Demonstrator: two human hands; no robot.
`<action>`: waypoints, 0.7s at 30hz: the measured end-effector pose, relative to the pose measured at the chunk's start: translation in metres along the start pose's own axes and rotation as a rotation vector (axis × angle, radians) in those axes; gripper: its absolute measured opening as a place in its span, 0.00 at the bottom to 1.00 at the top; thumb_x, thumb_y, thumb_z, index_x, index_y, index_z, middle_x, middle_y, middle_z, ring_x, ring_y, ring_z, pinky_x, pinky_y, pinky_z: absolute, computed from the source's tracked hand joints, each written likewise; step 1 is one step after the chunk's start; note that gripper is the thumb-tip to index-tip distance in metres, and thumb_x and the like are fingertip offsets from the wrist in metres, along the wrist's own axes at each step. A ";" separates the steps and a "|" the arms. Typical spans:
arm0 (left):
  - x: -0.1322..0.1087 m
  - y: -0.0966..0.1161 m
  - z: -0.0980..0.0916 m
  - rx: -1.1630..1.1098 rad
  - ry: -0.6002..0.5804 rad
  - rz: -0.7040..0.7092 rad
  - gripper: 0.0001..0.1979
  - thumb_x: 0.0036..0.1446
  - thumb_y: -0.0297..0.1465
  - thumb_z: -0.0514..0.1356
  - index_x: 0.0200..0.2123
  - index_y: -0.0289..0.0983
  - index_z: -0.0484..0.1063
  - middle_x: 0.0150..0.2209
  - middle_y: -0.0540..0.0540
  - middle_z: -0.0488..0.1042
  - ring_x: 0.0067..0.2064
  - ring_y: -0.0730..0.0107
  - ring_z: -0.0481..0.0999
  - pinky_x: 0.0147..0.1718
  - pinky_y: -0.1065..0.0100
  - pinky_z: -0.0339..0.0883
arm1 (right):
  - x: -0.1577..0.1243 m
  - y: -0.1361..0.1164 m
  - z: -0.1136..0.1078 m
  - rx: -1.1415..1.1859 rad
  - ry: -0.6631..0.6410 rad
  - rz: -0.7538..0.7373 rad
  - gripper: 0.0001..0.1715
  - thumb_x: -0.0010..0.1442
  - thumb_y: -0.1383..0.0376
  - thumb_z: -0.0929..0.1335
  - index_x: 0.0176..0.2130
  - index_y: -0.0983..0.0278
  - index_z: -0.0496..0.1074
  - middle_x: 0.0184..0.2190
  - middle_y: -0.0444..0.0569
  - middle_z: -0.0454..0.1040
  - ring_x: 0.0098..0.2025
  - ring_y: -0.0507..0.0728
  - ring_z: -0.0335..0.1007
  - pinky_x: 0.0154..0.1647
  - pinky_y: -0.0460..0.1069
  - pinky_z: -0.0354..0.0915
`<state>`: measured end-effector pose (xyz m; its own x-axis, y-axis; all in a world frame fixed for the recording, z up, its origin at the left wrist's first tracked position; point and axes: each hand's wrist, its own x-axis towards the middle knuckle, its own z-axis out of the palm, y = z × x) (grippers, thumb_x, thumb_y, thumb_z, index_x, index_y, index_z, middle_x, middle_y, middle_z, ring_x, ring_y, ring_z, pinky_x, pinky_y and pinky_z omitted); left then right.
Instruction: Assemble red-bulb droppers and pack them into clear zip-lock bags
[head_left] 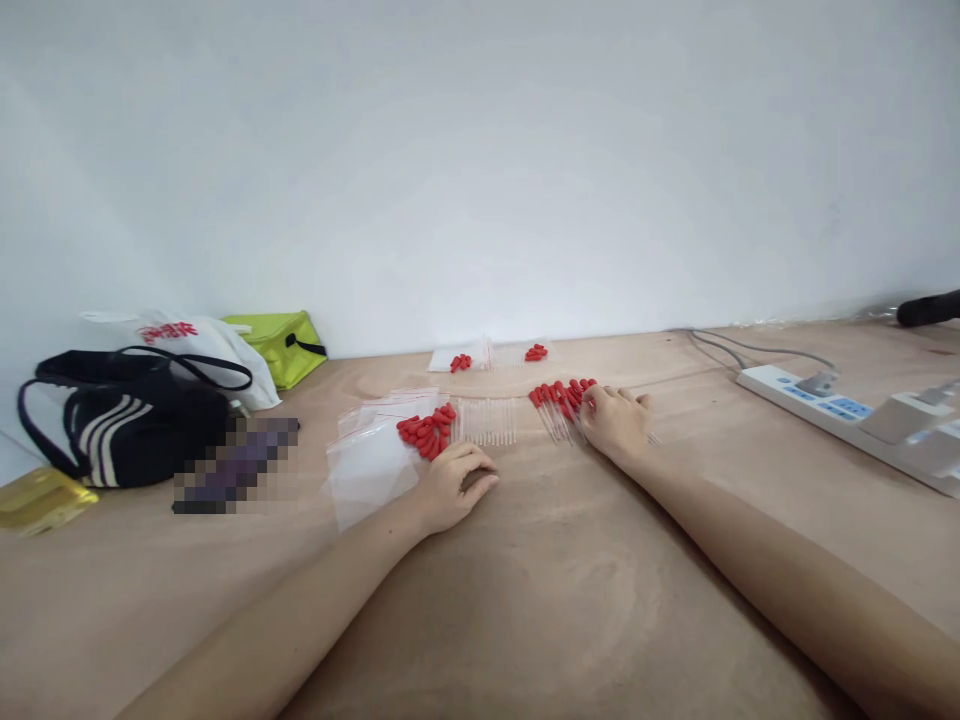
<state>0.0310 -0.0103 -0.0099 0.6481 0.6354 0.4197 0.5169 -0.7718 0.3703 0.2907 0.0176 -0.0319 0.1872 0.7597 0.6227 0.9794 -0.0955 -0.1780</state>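
Note:
My right hand [619, 420] is closed, its fingertips pinched at the right end of a row of glass droppers with red rubber bulbs [559, 395]. It seems to hold one dropper there, mostly hidden by the fingers. Resting on the table, my left hand [457, 487] has its thumb and fingers apart and holds nothing. Just beyond it lies a pile of loose red rubber bulbs [427, 430] on clear zip bags [367, 470]. A row of thin glass tubes [486, 422] without bulbs lies between the pile and the droppers.
Farther back, two bags carry small groups of red bulbs [460, 363] [536, 352] near the wall. To the left are a black bag [120, 420], a white plastic bag [225, 360] and a lime-green bag [281, 345]. A power strip [832, 410] with plugs and cables lies right.

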 end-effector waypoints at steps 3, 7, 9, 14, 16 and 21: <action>0.000 0.000 0.001 0.014 -0.002 0.003 0.04 0.52 0.28 0.56 0.31 0.37 0.70 0.32 0.46 0.72 0.35 0.68 0.70 0.36 0.67 0.64 | -0.003 -0.003 -0.004 0.007 0.016 -0.041 0.13 0.54 0.63 0.59 0.28 0.63 0.70 0.31 0.51 0.74 0.34 0.59 0.63 0.34 0.52 0.44; 0.000 -0.003 -0.002 0.208 0.156 -0.097 0.04 0.52 0.30 0.57 0.28 0.37 0.71 0.30 0.47 0.72 0.35 0.65 0.69 0.36 0.63 0.60 | -0.008 -0.021 -0.013 0.053 0.027 -0.136 0.13 0.55 0.63 0.59 0.28 0.63 0.70 0.29 0.51 0.74 0.35 0.59 0.62 0.35 0.53 0.44; 0.002 -0.010 -0.009 0.341 0.286 -0.198 0.05 0.52 0.31 0.56 0.26 0.38 0.71 0.30 0.47 0.72 0.35 0.63 0.68 0.37 0.62 0.59 | -0.010 -0.036 -0.016 0.084 -0.021 -0.183 0.13 0.55 0.63 0.59 0.28 0.63 0.70 0.28 0.51 0.74 0.35 0.58 0.63 0.36 0.53 0.45; 0.010 -0.037 -0.031 0.544 0.367 -0.432 0.08 0.50 0.35 0.58 0.33 0.40 0.73 0.34 0.44 0.71 0.41 0.55 0.66 0.37 0.59 0.57 | -0.007 -0.074 -0.016 0.094 -0.240 -0.135 0.13 0.54 0.63 0.59 0.30 0.65 0.71 0.28 0.53 0.74 0.36 0.60 0.65 0.37 0.54 0.46; 0.014 -0.046 -0.036 0.560 0.336 -0.484 0.11 0.50 0.38 0.58 0.36 0.41 0.73 0.38 0.44 0.70 0.43 0.54 0.66 0.38 0.58 0.57 | -0.002 -0.086 -0.014 0.079 -0.325 -0.069 0.14 0.54 0.63 0.59 0.33 0.67 0.71 0.30 0.56 0.74 0.37 0.60 0.67 0.38 0.55 0.47; 0.019 -0.055 -0.037 0.524 0.238 -0.536 0.09 0.50 0.38 0.58 0.32 0.42 0.74 0.37 0.47 0.71 0.43 0.56 0.66 0.39 0.59 0.57 | 0.012 -0.102 -0.010 0.079 -0.528 0.101 0.16 0.52 0.63 0.60 0.36 0.69 0.70 0.35 0.59 0.73 0.39 0.60 0.68 0.42 0.55 0.47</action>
<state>-0.0054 0.0450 0.0081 0.1287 0.8662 0.4828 0.9601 -0.2308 0.1582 0.1938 0.0301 0.0010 0.1962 0.9712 0.1355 0.9462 -0.1512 -0.2862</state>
